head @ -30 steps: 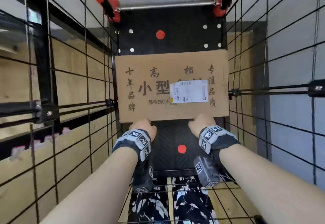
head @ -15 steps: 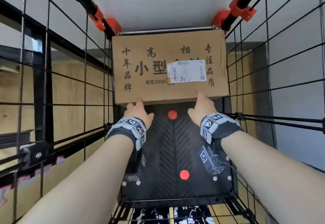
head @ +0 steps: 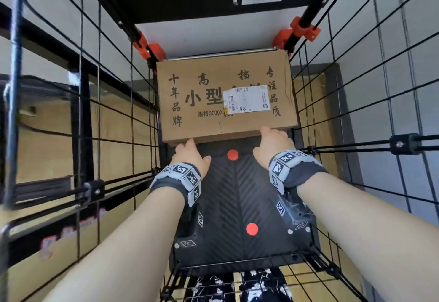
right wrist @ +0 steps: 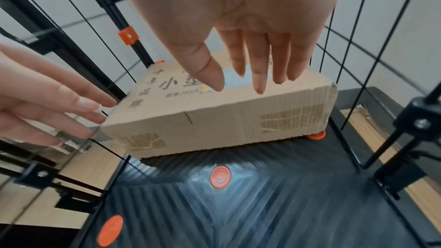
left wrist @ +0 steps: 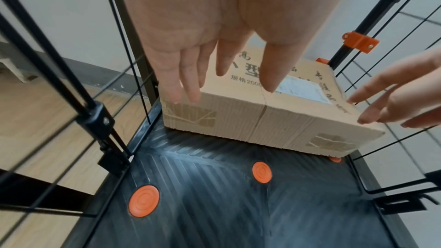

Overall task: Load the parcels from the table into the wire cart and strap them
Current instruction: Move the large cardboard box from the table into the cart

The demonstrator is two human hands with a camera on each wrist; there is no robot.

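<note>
A flat cardboard parcel (head: 209, 126) (left wrist: 262, 120) (right wrist: 214, 123) with black printed characters and a white shipping label (head: 247, 99) lies on the wire cart's black ribbed floor (head: 237, 195), against the far end. My left hand (head: 190, 152) (left wrist: 226, 74) reaches to the parcel's near left edge with straight fingers. At the near right corner my right hand (head: 270, 142) (right wrist: 238, 74) does the same, fingers straight and fingertips at the top edge. Neither hand grips anything.
Black wire walls (head: 118, 111) close in the cart on the left and right (head: 356, 102). Orange clamps (head: 304, 30) sit on the far posts. Orange discs (head: 251, 228) dot the floor (left wrist: 238, 205) in front of the parcel. Wooden flooring shows outside.
Both hands slid the parcel from the middle of the cart floor to its far end. More of the black floor now shows in front of it.
</note>
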